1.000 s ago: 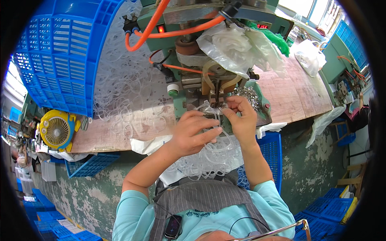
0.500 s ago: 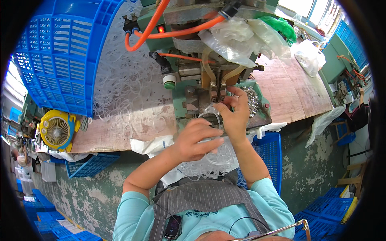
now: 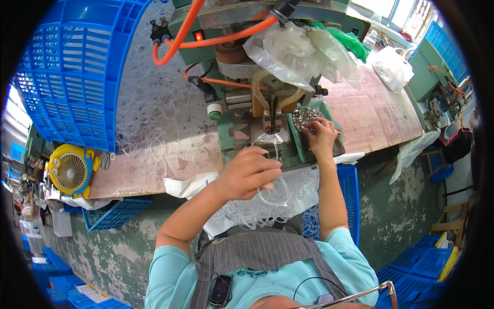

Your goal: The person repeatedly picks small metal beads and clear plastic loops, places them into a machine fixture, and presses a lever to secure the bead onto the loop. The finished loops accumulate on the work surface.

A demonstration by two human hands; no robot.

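Observation:
My left hand [image 3: 250, 172] is closed on a loop of clear plastic tubing [image 3: 272, 185] just below the green press machine [image 3: 257, 110], with the loop's top end under the machine's head. My right hand [image 3: 320, 135] rests fingertips-down in a heap of small shiny metal pieces [image 3: 304, 116] on the machine's green tray; whether it pinches one I cannot see. More clear tubing rings [image 3: 254, 213] lie piled in my lap on white plastic sheet.
A big blue slatted crate [image 3: 67, 72] lies tipped at the left, spilling clear rings [image 3: 154, 123] over the wooden bench [image 3: 370, 113]. Orange hoses [image 3: 206, 41] and clear plastic bags [image 3: 293, 49] hang on the machine. A yellow fan [image 3: 69, 170] is at far left, a blue crate [image 3: 350, 190] under the bench.
My right hand left the tubing at the machine head and moved right into the metal pieces. My left hand stayed on the tubing loop, a little lower.

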